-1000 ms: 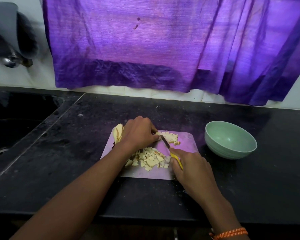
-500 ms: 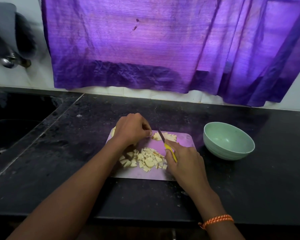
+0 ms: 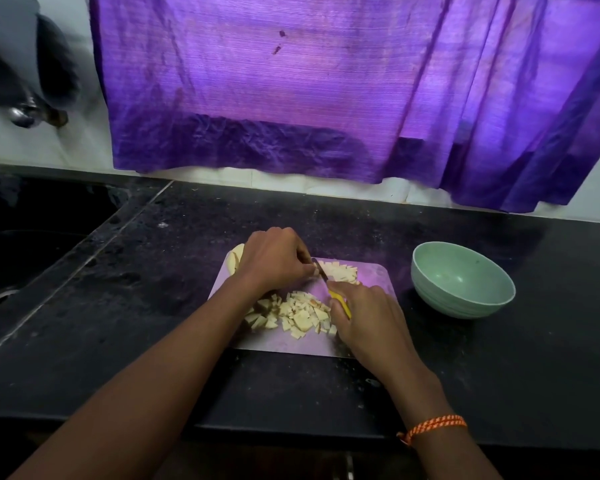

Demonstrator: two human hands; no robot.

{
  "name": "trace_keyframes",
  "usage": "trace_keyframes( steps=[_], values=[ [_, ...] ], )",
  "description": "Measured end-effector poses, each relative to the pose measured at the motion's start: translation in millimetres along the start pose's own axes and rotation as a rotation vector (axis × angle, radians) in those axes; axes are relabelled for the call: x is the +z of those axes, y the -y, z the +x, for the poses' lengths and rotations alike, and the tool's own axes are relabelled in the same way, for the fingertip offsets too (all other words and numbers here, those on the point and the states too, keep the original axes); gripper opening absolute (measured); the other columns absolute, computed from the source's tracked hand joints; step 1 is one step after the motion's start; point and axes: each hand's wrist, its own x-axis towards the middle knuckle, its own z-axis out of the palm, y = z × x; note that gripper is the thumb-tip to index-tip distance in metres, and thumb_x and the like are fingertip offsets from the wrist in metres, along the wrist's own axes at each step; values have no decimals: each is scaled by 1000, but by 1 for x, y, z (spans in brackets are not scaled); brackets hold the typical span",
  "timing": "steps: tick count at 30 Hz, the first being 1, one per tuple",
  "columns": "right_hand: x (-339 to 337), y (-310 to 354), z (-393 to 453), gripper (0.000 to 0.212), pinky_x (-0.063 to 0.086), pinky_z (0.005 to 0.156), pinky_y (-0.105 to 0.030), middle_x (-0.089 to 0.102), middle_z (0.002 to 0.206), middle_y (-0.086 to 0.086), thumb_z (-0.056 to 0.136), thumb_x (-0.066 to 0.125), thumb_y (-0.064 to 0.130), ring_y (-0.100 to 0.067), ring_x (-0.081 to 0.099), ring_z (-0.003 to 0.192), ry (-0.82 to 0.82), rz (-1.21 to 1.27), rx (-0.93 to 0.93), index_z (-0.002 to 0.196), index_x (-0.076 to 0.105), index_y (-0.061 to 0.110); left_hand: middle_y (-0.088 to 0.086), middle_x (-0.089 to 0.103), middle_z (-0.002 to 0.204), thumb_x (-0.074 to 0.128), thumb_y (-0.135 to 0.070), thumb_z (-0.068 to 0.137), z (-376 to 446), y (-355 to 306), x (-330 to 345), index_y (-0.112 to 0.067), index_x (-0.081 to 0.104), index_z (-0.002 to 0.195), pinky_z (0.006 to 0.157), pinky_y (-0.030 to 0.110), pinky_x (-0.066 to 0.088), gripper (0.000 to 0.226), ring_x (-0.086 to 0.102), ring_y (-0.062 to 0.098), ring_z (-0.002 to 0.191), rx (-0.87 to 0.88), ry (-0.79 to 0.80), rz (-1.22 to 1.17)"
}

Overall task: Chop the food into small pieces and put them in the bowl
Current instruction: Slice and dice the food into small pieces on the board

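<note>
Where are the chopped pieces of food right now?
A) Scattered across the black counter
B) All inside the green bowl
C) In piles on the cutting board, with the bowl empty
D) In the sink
C: the chopped pieces lie in piles on the cutting board between the left hand and right hand, while the green bowl beside it shows only its bare inside.

Bare countertop (image 3: pixel 551 341) around the bowl (image 3: pixel 462 279), open gap between bowl and cutting board (image 3: pixel 378 271), sink (image 3: pixel 32 237) far left
</note>
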Motion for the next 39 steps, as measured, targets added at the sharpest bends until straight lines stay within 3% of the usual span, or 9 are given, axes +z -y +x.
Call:
trace_keyframes(
  steps=[4,11,13,15,17,24,29,34,39],
  values=[
    [-1,-4,-7,43,53,84,-36,72,121,2,104,47,40,-16,63,103,-2,23,-4,147,55,34,-15,78,81,81,-56,87,-1,-3,2,-36,86,93,65,27,40,21,56,2,66,17,-41,55],
    [-7,-23,-43,42,53,78,-38,74,104,2,101,48,47,-22,65,94,-53,26,-42,142,56,44,-16,77,80,81,-57,87,0,-3,3,-35,86,94,66,28,46,23,62,2,70,18,-32,44],
    [-7,-25,-45,38,54,72,-38,73,90,6,101,52,44,-16,65,82,-91,102,-56,138,60,43,-16,78,83,80,-55,89,0,-3,2,-35,86,96,68,29,52,21,64,3,73,15,-17,27],
    [-7,-28,-43,35,48,59,-32,58,62,12,100,59,37,-7,54,61,-153,179,-60,134,66,38,-16,79,86,80,-50,91,1,-2,0,-35,86,98,71,31,57,18,66,3,75,18,16,-8],
    [-6,-35,-39,35,42,57,-29,45,53,14,99,62,36,-4,46,54,-181,186,-42,133,67,38,-17,78,83,84,-47,89,2,0,-1,-35,86,95,69,31,59,14,66,2,73,12,78,-64],
    [-1,-43,-31,35,36,57,-24,44,53,20,98,64,39,-1,46,55,-178,222,-33,133,67,40,-19,73,77,86,-36,86,2,3,-4,-33,76,79,71,33,53,13,66,2,76,12,144,-314],
    [1,-41,-31,34,33,55,-25,52,60,23,100,63,39,-5,44,53,-171,278,-30,134,66,41,-17,72,73,88,-49,83,-2,-8,-3,-31,79,77,60,26,41,22,61,4,66,63,189,-310],
    [0,-45,-31,35,40,55,-29,48,54,7,100,62,40,-10,44,51,-192,360,-16,135,66,39,-14,73,72,91,-47,80,-2,-5,-7,-30,76,73,63,29,50,24,67,5,70,72,205,-258],
    [-5,-68,-21,34,54,67,-37,71,80,7,99,57,47,-16,65,76,-266,158,85,132,65,40,-14,68,95,84,-32,91,-4,-3,-6,-30,78,85,80,38,57,9,64,7,87,83,114,-376]
  ],
)
